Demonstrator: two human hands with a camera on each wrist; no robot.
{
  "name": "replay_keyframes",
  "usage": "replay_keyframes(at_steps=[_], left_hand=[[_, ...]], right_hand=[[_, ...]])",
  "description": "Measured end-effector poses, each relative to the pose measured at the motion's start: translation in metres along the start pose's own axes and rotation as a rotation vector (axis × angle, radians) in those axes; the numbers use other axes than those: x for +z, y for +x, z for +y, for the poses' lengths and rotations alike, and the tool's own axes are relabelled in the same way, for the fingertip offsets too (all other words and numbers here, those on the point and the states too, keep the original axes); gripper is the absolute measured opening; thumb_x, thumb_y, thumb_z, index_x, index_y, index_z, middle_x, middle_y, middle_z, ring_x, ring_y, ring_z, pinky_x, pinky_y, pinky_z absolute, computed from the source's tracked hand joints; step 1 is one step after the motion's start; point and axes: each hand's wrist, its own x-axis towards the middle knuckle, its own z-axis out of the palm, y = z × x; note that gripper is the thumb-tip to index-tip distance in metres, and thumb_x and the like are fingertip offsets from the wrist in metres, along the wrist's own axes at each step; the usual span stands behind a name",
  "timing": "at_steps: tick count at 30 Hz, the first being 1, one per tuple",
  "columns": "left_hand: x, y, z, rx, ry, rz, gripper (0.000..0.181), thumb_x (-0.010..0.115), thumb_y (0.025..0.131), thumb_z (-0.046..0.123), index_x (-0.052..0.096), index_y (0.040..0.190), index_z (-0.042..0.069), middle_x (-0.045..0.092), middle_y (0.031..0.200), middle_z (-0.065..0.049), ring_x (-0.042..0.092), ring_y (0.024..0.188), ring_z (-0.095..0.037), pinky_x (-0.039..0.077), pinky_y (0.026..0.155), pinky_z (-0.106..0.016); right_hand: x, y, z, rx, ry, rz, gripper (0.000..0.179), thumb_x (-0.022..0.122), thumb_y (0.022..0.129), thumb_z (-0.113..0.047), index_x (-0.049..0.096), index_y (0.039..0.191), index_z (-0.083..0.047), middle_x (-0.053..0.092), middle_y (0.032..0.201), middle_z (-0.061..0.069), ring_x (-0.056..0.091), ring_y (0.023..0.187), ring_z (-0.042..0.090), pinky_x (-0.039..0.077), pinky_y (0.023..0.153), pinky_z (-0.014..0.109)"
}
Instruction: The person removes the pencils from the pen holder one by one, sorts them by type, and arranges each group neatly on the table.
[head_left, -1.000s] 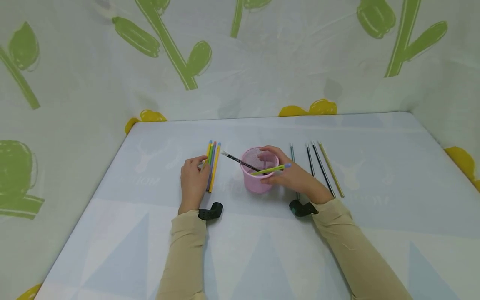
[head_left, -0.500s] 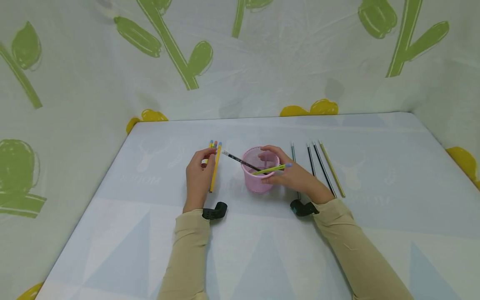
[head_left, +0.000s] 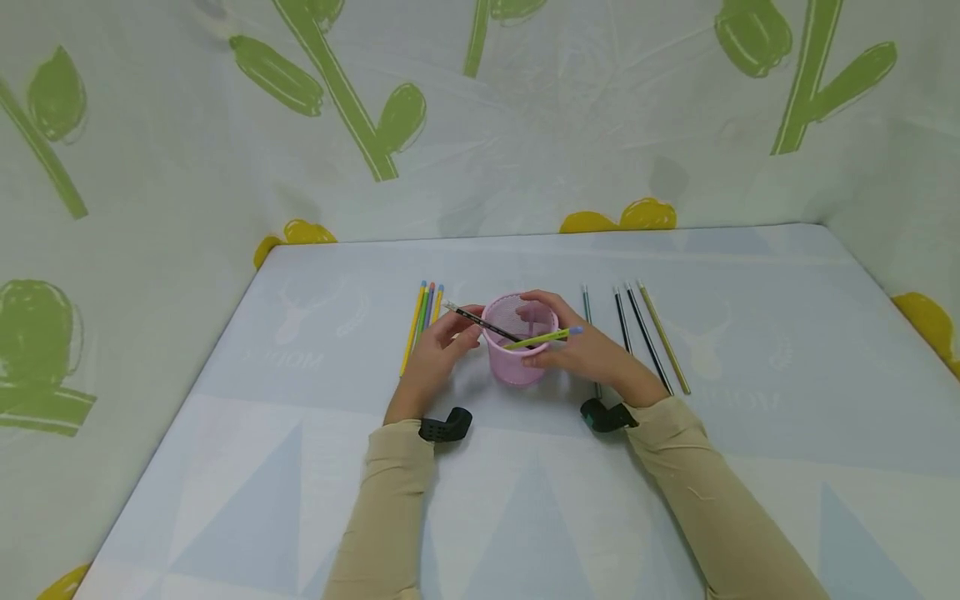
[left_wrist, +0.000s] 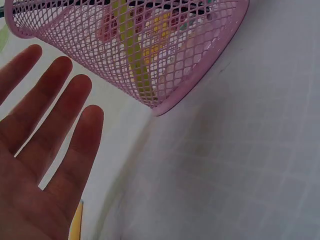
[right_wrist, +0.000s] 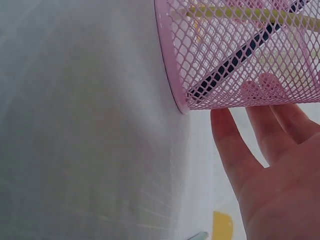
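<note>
A pink mesh pencil cup (head_left: 517, 367) stands upright on the table, with a black pencil (head_left: 487, 325) and a yellow-green pencil (head_left: 547, 337) leaning inside it. My right hand (head_left: 588, 350) holds the cup from the right, thumb in front and fingers behind; in the right wrist view, fingertips touch the mesh (right_wrist: 250, 60). Close by the cup's left side is my left hand (head_left: 435, 362). In the left wrist view its fingers (left_wrist: 75, 115) are extended and spread, with a gap to the mesh. The left thumb is out of that view.
Left of the cup lie several coloured pencils (head_left: 414, 325), partly behind the left hand. To the right are a teal pencil (head_left: 587, 308), dark pencils (head_left: 647, 337) and a gold one (head_left: 663, 337). The table (head_left: 525, 500) meets a patterned cloth wall (head_left: 510, 150) at the back.
My left hand has moved right, from over the coloured pencils to beside the cup, uncovering some of them. The right hand and the cup have stayed in place.
</note>
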Motion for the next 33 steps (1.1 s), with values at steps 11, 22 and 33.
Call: replay_keyframes(at_steps=[11,22,33], left_hand=[[0.012,-0.002,0.015,-0.007,-0.095,-0.131,0.058,0.060,0.084,0.027,0.035,0.136,0.021,0.039,0.136,-0.001,0.038,0.122,-0.018,0.034,0.097,-0.037],[0.025,0.002,0.002,-0.019,-0.166,-0.232,0.066,0.058,0.084,0.030,0.021,0.139,0.029,0.033,0.138,-0.001,0.033,0.125,-0.019,0.031,0.099,-0.038],[0.023,-0.002,0.016,-0.026,-0.106,-0.223,0.060,0.052,0.088,0.029,0.023,0.140,0.027,0.034,0.139,-0.001,0.032,0.126,-0.017,0.029,0.100,-0.038]], right_hand=[[-0.001,0.000,0.000,-0.011,-0.022,-0.019,0.078,0.070,0.076,-0.015,0.023,0.138,-0.020,0.032,0.133,0.013,0.032,0.120,0.030,0.030,0.095,0.050],[-0.005,-0.005,-0.008,0.015,-0.021,-0.070,0.075,0.065,0.080,-0.018,0.021,0.140,-0.022,0.029,0.137,0.011,0.033,0.120,0.031,0.034,0.092,0.046],[0.001,-0.002,-0.010,-0.207,-0.254,0.091,0.064,0.070,0.076,-0.019,0.040,0.132,-0.011,0.026,0.137,0.010,0.020,0.124,0.025,0.027,0.094,0.053]])
